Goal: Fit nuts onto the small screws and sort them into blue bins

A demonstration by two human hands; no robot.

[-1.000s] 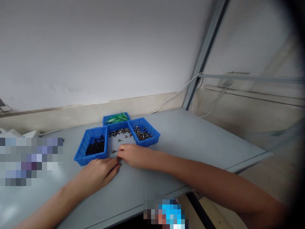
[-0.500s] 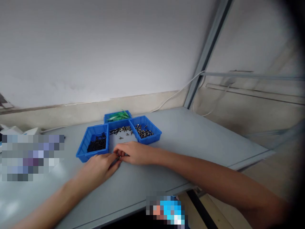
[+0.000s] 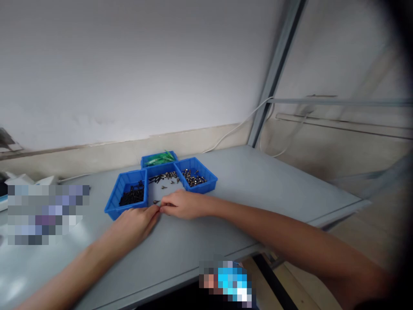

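My left hand point(image 3: 138, 221) and my right hand point(image 3: 182, 204) meet at their fingertips, low over the grey table in front of the bins. Both hands are closed in a pinch; whatever is between the fingers is too small and covered to name. Just beyond the fingertips lies a small metal piece point(image 3: 156, 202). Another metal piece point(image 3: 163, 187) rests a little farther back. Beside my left hand stands a blue bin point(image 3: 111, 202) of small black parts point(image 3: 132, 194). Behind my right hand, a second blue bin point(image 3: 211, 184) holds shiny metal parts point(image 3: 194, 178).
A third blue bin point(image 3: 144, 162) with green pieces point(image 3: 161, 158) stands at the back. Loose black and metal parts point(image 3: 167, 175) are scattered between the bins. A white cable point(image 3: 222, 138) runs along the wall to a metal post point(image 3: 264, 103). Blurred-out items lie at the left.
My fingers have drawn closer together, and the right hand has shifted slightly right and up. A metal piece now shows beyond the fingertips. The view has moved slightly.
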